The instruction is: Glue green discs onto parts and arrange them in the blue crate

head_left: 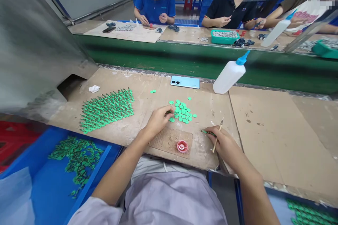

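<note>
Blue bin (50, 190), near left: green-and-dark pieces (79, 161), heaped. Small cup (182, 151): red contents. Right hand (224, 144): clamped on 1 brush (218, 135) and 1 patterned green piece (204, 132). Left hand (158, 119): at loose green discs (182, 111), mid-table, apparently unworked; grip cannot be told. Rowed pieces (108, 110), left: apparently finished. White bottle (228, 77), 1: contents unclear.

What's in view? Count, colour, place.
Discs: many, green, near bench middle
Rowed pieces: many, green and dark, near bench left
Cup: one, red, on cardboard pad
Phones: two, light blue near, dark far
Bottles: two, white, blue-tipped, one near, one far
Tissue: one, white, near bench left
Bin: one, blue, lower left
Baskets: two, teal, far bench
Co-workers: three, mixed tops, opposite
Stick: one, tan, right hand
Left hand: one, at discs' edge
Right hand: one, gripping stick and green piece
</note>
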`<action>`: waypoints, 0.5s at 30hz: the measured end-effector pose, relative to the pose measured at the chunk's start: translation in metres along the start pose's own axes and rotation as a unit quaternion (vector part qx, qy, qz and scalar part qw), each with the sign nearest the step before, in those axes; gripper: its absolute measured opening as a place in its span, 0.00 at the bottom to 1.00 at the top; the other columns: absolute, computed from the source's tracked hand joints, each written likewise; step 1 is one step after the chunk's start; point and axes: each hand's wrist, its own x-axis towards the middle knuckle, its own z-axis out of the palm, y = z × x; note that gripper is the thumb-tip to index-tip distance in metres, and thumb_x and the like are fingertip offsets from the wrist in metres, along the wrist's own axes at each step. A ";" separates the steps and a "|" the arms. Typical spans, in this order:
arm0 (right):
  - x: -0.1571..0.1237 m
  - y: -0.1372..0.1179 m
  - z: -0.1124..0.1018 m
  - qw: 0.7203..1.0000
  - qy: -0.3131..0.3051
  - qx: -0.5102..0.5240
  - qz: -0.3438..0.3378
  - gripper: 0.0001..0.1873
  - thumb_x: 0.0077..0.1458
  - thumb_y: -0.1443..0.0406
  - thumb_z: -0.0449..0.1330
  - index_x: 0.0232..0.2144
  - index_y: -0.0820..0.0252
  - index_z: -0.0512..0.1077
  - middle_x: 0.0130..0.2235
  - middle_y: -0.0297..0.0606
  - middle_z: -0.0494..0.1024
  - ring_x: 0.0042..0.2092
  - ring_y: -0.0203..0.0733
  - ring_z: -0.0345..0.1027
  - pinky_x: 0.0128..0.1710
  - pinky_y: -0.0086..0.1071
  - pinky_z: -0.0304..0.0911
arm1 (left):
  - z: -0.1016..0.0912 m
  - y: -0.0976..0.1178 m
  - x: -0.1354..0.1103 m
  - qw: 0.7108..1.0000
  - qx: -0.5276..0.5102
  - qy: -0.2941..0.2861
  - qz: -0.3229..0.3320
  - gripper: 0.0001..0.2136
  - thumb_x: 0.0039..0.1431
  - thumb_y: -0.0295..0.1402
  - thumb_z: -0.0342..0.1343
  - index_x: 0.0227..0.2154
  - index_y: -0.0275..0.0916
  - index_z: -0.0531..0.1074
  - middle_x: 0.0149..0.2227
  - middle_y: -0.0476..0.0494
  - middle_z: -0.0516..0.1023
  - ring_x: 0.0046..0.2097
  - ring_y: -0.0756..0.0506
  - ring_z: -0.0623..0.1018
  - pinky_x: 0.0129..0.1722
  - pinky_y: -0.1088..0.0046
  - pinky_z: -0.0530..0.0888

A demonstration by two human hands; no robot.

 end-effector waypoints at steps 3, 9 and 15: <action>-0.003 -0.001 0.000 1.000 0.009 0.004 0.002 0.11 0.63 0.60 0.52 0.42 0.55 0.73 0.42 0.44 0.80 0.44 0.49 0.75 0.45 0.42 0.70 | -0.001 -0.001 -0.001 0.998 -0.057 0.020 -0.032 0.04 0.56 0.25 0.58 0.35 0.39 0.72 0.36 0.49 0.79 0.39 0.47 0.79 0.43 0.72 0.75; -0.007 -0.008 -0.003 0.999 0.041 0.018 0.023 0.12 0.63 0.55 0.55 0.40 0.54 0.73 0.40 0.42 0.81 0.41 0.48 0.76 0.42 0.40 0.70 | -0.006 -0.004 0.003 0.990 -0.128 0.006 -0.060 0.13 0.53 0.23 0.58 0.42 0.38 0.76 0.44 0.44 0.81 0.45 0.46 0.80 0.46 0.70 0.77; -0.008 -0.014 -0.003 0.995 0.073 0.061 0.008 0.13 0.64 0.55 0.55 0.38 0.54 0.74 0.39 0.42 0.80 0.42 0.48 0.75 0.44 0.41 0.70 | -0.010 -0.010 0.002 0.987 -0.143 -0.006 -0.071 0.14 0.53 0.23 0.59 0.42 0.38 0.79 0.46 0.43 0.83 0.45 0.45 0.80 0.48 0.67 0.78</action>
